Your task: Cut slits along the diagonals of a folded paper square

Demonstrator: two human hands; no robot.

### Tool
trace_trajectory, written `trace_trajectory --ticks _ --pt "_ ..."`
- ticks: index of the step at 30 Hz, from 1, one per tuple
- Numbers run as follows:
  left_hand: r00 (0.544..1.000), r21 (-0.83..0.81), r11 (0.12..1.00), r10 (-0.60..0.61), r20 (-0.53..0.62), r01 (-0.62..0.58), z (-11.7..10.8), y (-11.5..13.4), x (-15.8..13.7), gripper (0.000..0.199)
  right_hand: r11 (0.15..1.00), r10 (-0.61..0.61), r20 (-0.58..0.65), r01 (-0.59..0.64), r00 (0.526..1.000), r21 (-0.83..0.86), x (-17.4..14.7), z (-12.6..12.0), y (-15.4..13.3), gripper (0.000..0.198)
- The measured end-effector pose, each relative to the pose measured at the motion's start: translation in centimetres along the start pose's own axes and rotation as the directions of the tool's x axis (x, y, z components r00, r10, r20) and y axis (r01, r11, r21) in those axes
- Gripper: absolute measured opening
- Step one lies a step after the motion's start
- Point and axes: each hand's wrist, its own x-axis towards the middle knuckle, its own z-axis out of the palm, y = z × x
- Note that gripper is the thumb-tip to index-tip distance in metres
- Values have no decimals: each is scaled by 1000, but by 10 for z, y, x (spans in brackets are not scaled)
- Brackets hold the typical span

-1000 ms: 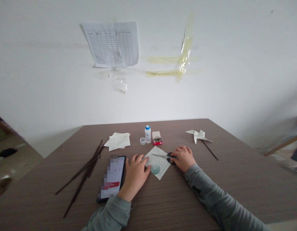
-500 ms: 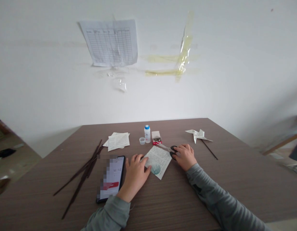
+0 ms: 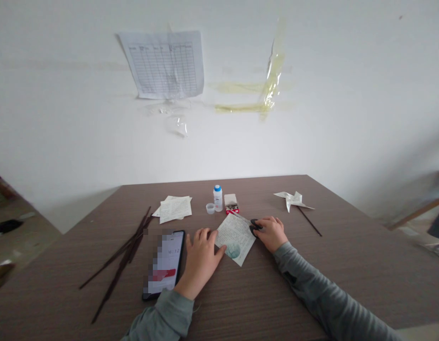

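Observation:
A square sheet of printed paper (image 3: 237, 237) with a greenish round picture lies on the table between my hands. My left hand (image 3: 201, 253) is open, its fingers spread, with the thumb and fingertips touching the paper's left edge. My right hand (image 3: 272, 234) holds a pair of scissors (image 3: 254, 226) by the black handles at the paper's right side. The blades point left, low over the paper's far corner. Just beyond that corner stands a small open red-and-white box (image 3: 231, 206) with little metal pieces in it.
A blue-capped bottle (image 3: 218, 198) and a small clear cup (image 3: 210, 208) stand near the box. To the left are paper sheets (image 3: 175, 208), thin dark sticks (image 3: 123, 253) and a phone (image 3: 165, 265). A paper pinwheel (image 3: 293, 200) on a stick lies at the right.
The paper has shifted slightly right and nearer me, and my left thumb has moved right with it. The scissors' handles have come closer together as my right hand shifted slightly left.

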Motion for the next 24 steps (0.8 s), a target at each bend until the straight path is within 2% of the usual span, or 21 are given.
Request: trace_trajectory --ticks 2,5,9,13,16,18,20,24 --pt "999 36 998 -43 -21 43 1 -2 0 49 995 58 13 -59 998 79 8 -4 3 22" --pt "995 81 993 -85 -44 88 3 -5 0 49 976 90 -30 -82 996 204 14 -10 6 20" --pt "998 86 994 -59 -29 62 10 -7 -1 44 959 90 -60 -70 994 273 16 -14 9 17" --pt "999 -12 1000 -25 -32 25 22 -7 0 37 939 94 -77 -63 993 338 18 -13 13 15" --pt "997 -200 979 19 -71 -33 30 -7 4 26 925 100 -85 -62 991 374 20 -12 16 19" --pt "994 -369 928 19 -109 -58 32 -7 6 23 913 106 -85 -63 991 404 19 -11 16 25" --pt "992 -534 845 -34 -120 -35 32 -5 8 22 891 116 -80 -69 990 449 19 -12 16 32" --pt "970 -759 636 -242 -27 138 27 3 13 20 844 122 -55 -74 991 530 18 -15 14 41"
